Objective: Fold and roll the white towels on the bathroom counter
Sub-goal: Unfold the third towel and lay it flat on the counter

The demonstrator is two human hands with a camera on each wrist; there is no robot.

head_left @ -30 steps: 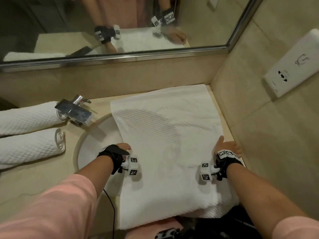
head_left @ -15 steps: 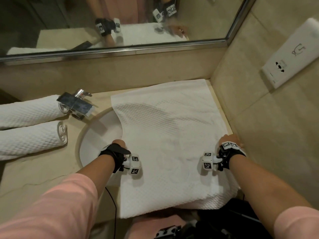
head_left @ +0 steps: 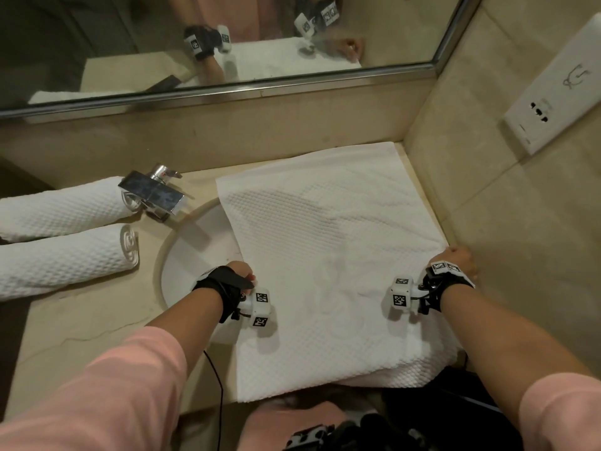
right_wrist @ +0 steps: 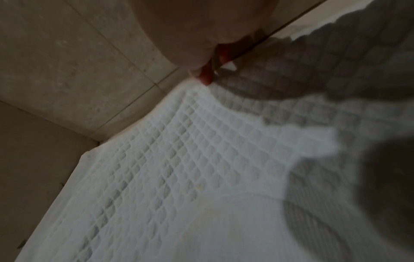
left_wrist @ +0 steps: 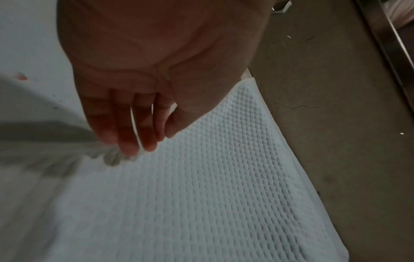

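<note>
A white waffle-weave towel (head_left: 325, 255) lies spread flat on the counter's right side. Its left part covers the sink and its near end hangs over the front edge. My left hand (head_left: 242, 271) is at the towel's left edge; in the left wrist view my left hand (left_wrist: 152, 141) brings fingers and thumb together on the towel (left_wrist: 224, 195) border. My right hand (head_left: 458, 257) is at the right edge against the side wall. In the right wrist view my right hand (right_wrist: 203, 76) pinches the towel (right_wrist: 179, 168) hem. Two rolled white towels (head_left: 61, 213) (head_left: 65, 258) lie at the left.
A chrome faucet (head_left: 153, 193) stands behind the round white sink (head_left: 198, 249), between the rolled towels and the flat one. The beige counter (head_left: 81, 330) ends at a tiled wall (head_left: 504, 239) on the right, which carries a white socket plate (head_left: 553, 109). A mirror (head_left: 227, 37) runs along the back.
My right hand's fingers have gone from spread on the towel to curled at its right edge. My left hand has closed on the left edge. The towel has stayed flat.
</note>
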